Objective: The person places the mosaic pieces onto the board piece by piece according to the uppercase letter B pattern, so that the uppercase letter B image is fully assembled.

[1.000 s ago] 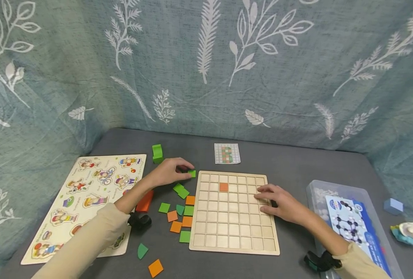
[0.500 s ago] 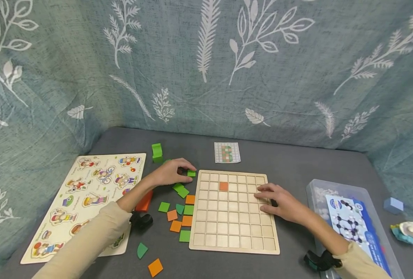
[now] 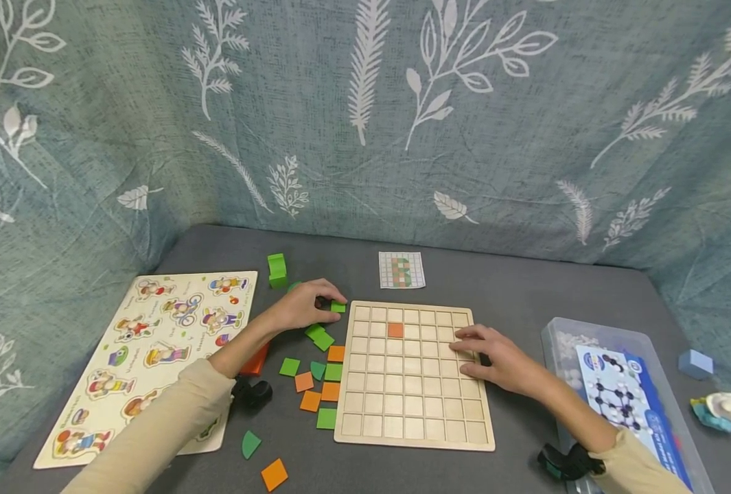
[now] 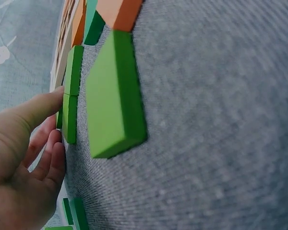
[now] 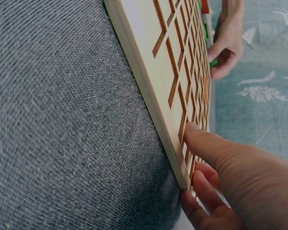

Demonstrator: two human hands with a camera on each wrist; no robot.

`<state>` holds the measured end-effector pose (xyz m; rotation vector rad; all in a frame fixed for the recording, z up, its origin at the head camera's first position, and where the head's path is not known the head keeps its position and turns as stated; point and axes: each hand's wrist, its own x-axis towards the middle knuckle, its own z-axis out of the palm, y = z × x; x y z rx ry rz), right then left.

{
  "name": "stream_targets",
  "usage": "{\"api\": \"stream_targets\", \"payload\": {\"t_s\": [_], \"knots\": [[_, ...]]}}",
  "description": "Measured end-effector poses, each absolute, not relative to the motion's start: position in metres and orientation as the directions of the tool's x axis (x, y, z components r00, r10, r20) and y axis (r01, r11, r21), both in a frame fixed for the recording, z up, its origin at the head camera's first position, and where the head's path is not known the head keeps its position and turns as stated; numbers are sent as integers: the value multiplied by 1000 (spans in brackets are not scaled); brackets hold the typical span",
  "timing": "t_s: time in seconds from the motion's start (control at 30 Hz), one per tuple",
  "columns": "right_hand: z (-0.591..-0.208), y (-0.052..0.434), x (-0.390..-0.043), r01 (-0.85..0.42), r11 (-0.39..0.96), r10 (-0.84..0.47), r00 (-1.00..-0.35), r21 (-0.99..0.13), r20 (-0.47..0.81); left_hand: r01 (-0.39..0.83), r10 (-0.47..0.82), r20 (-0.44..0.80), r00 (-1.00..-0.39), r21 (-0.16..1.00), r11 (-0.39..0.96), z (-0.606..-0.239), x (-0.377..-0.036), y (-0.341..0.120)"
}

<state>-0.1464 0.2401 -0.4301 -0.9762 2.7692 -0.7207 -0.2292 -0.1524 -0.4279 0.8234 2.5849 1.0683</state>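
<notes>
My left hand (image 3: 303, 304) pinches a small green square tile (image 3: 338, 307) between thumb and fingers, beside the far left corner of a wooden grid board (image 3: 413, 384). In the left wrist view, the thumb overlaps two green tiles (image 4: 71, 115) that stand end to end. One orange square tile (image 3: 395, 331) sits in a cell in the board's second row. My right hand (image 3: 497, 360) rests on the board's right side with fingers loosely bent. In the right wrist view, its thumb (image 5: 206, 141) lies over the cells and other fingertips are at the rim.
Loose green and orange tiles (image 3: 331, 392) lie left of the board. Behind it is a printed pattern card (image 3: 401, 270). A picture puzzle board (image 3: 173, 322) lies under the left forearm; a clear plastic box (image 3: 563, 336) stands right, with a blue block (image 3: 697, 365) beyond.
The left hand has shifted very slightly toward the green tile, and its fingers have closed in on it. My right hand stays in place on the board.
</notes>
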Motion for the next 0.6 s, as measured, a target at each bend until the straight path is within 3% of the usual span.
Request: {"api": "stream_targets", "payload": {"t_s": [0.33, 0.5, 0.6], "knots": [[-431, 242, -145, -556, 683, -612, -790, -473, 44, 451, 581, 33, -814, 666, 594, -427, -233, -150], [-431, 241, -147, -561, 679, -616, -786, -473, 48, 432, 523, 101, -847, 705, 563, -419, -230, -140], [-432, 242, -148, -559, 680, -614, -788, -474, 47, 444, 544, 124, -830, 737, 509, -414, -222, -116]]}}
